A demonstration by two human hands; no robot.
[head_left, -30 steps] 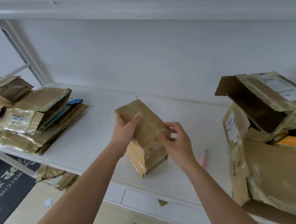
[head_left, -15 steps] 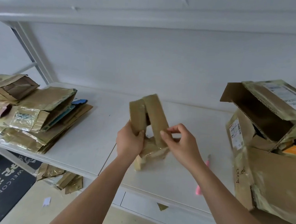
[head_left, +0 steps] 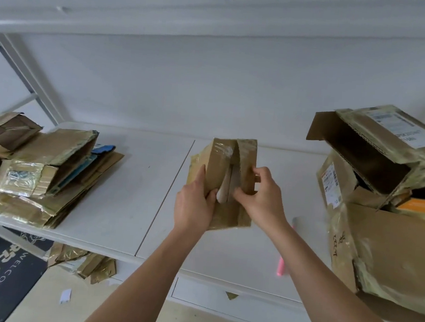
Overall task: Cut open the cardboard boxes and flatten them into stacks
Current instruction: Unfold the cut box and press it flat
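Hands work a small cardboard box (head_left: 226,185) above the desk's (head_left: 114,203) middle: left hand (head_left: 195,206) and right hand (head_left: 261,196) each grip one top flap. Best to pull them evenly outward, then press flat.

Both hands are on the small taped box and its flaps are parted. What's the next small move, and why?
Probably pull the two flaps further apart. The left hand and right hand each grip one flap of the small box, which is held above the white table. Something white shows in the gap, so look inside before pressing it flat for the flattened stack.
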